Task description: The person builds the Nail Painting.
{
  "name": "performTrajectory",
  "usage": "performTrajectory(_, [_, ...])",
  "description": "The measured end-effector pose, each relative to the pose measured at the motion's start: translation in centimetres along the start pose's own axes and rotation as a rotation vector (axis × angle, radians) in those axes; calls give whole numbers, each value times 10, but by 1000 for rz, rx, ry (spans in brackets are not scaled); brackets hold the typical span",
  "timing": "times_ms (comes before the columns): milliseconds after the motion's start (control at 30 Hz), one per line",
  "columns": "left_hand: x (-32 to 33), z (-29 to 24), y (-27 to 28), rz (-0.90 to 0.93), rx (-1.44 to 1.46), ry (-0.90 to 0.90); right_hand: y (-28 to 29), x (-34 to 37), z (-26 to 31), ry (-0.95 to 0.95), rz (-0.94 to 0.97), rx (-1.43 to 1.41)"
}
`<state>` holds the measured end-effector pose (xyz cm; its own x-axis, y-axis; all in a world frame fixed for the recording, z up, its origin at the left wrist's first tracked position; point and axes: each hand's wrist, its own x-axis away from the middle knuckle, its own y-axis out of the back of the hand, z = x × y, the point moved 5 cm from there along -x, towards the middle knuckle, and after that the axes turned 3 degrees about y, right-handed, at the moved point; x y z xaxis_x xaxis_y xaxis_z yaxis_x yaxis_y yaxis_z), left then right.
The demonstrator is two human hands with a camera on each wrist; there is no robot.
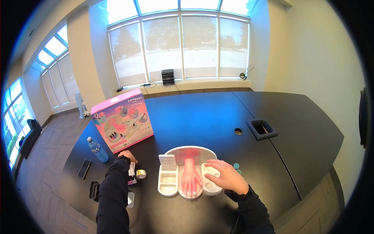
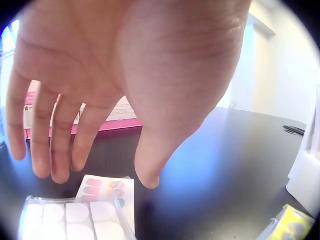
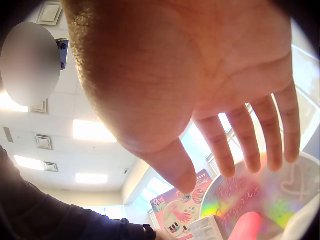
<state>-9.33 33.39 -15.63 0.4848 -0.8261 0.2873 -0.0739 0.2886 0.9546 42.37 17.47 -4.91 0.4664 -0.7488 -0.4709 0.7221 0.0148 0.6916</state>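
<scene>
My left hand (image 1: 128, 156) reaches over nail sticker sheets (image 2: 95, 186) at the foot of the box, its fingers loosely straight and palm empty in the left wrist view. A clear pack of white nail shapes (image 2: 65, 215) lies below the fingertips. Beside these sits a roll of yellow patterned tape (image 1: 141, 174). A pink model hand (image 1: 190, 177) rests on a white manicure stand (image 1: 168, 194), in front of a shiny rainbow panel (image 3: 267, 192). Over the stand's right section of round wells hovers my right hand (image 1: 228, 177), fingers extended and holding nothing.
A pink toy box (image 1: 124, 124) stands at the left, with a water bottle (image 1: 97, 149) and a phone (image 1: 84, 169) nearby. A black object (image 1: 94, 191) and a clear case (image 1: 131, 199) lie closer. Teal pots (image 1: 236, 166) sit right of the stand. A black socket (image 1: 261, 129) opens in the table.
</scene>
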Motion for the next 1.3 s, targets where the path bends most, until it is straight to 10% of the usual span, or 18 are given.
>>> performTrajectory(1300, [35, 4, 41, -292, 336, -136, -1, 0, 1, 22, 1, -2])
